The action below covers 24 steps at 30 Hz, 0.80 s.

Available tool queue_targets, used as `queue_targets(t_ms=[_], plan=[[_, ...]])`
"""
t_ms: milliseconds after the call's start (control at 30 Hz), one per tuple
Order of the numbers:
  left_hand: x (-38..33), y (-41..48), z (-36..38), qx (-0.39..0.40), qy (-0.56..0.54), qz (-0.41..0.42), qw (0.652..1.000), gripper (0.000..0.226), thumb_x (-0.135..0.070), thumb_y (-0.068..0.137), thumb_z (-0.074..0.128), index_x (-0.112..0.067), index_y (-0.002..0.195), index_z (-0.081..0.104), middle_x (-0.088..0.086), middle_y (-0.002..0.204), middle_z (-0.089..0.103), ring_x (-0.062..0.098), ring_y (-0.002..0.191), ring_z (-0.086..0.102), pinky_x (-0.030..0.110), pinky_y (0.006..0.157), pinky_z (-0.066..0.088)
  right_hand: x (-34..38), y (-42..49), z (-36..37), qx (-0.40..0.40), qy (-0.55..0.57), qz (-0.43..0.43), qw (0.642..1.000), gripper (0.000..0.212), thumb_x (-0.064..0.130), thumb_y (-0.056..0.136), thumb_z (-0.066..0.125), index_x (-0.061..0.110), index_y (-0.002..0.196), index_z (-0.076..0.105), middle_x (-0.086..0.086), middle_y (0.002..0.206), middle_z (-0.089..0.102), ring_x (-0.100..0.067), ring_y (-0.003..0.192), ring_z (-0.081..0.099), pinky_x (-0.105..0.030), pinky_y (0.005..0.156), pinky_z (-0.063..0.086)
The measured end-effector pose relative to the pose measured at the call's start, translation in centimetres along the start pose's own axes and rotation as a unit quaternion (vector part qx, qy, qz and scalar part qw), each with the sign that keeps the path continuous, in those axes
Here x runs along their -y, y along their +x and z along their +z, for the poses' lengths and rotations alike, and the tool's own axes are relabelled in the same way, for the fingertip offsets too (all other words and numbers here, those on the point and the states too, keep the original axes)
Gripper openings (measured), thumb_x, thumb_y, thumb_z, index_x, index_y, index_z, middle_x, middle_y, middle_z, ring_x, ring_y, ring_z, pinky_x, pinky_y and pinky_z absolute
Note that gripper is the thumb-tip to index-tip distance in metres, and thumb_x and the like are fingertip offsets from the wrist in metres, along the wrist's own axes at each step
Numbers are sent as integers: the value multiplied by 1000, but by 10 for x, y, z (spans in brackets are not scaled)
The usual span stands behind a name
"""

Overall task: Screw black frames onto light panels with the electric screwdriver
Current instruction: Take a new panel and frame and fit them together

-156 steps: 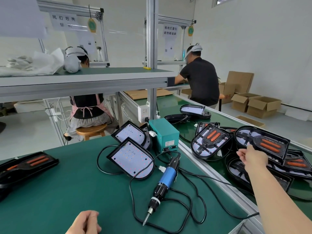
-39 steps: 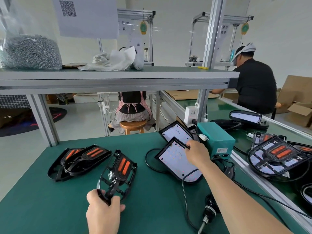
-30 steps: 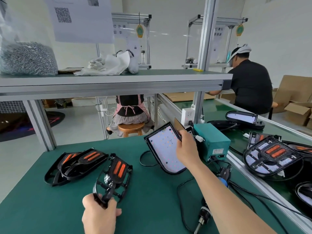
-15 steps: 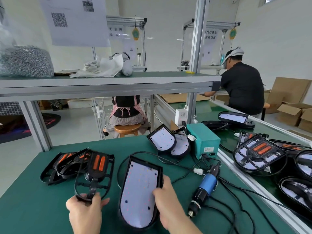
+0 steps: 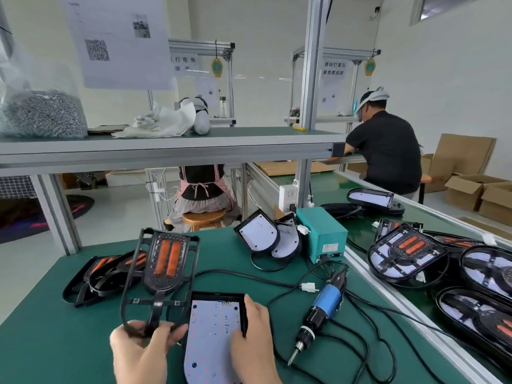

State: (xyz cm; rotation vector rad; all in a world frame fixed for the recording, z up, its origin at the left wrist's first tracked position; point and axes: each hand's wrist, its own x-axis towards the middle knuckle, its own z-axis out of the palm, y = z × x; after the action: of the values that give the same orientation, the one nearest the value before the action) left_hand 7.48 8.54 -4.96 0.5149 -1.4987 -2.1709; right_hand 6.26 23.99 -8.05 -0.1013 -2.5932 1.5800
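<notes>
1. My left hand (image 5: 144, 347) pinched the rounded end of a black frame (image 5: 166, 261), holding it tilted up off the green table (image 5: 55, 342).
2. My right hand (image 5: 255, 336) gripped the right edge of the light panel (image 5: 210, 342), which lay flat just before me, beside the frame.
3. The electric screwdriver (image 5: 324, 303) lay right of the panel, untouched.

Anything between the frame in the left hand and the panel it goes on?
No object. The black frame, held tilted up by the left hand, sits beside the light panel; only the right hand gripping the panel's right edge overlaps its face.
</notes>
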Motion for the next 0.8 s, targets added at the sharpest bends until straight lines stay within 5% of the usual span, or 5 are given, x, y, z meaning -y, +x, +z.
queue_targets(t_ms=[200,367,567,700,800], plan=[[2,-28,11,27,87,62,994,39,20,89,57,-13,91,37,21,77,65,25,43,69,15,42,50,18,-1,-17,-64,199,-32,977,25,36,105,52,42,128,59,30,128,57,9,128,44,-10,101,34],[0,-48,18,75,170,64,980,38,14,87,61,-17,88,38,3,57,71,25,47,70,28,55,55,36,9,-26,-27,264,-48,963,21,31,106,55,30,127,58,-27,97,62,-5,73,66,-29,64,44],[-6,-48,15,84,236,124,960,47,-11,69,90,-21,90,50,3,71,69,11,49,61,28,57,49,27,18,-20,-24,337,2,941,10,20,103,59,16,108,67,-10,76,60,-11,63,56,-26,56,39],[-10,-34,3,72,228,172,956,33,-25,80,85,-31,99,57,1,87,65,0,73,59,6,60,40,16,21,-26,-46,218,26,975,20,20,102,57,0,97,57,-5,69,51,-13,56,43,-28,58,34],[-13,-18,3,70,271,166,946,15,-22,90,72,-30,97,61,2,92,64,-2,81,58,8,67,40,13,19,-33,-22,71,9,997,16,22,103,53,9,95,58,-2,75,58,-14,59,42,-30,57,35]])
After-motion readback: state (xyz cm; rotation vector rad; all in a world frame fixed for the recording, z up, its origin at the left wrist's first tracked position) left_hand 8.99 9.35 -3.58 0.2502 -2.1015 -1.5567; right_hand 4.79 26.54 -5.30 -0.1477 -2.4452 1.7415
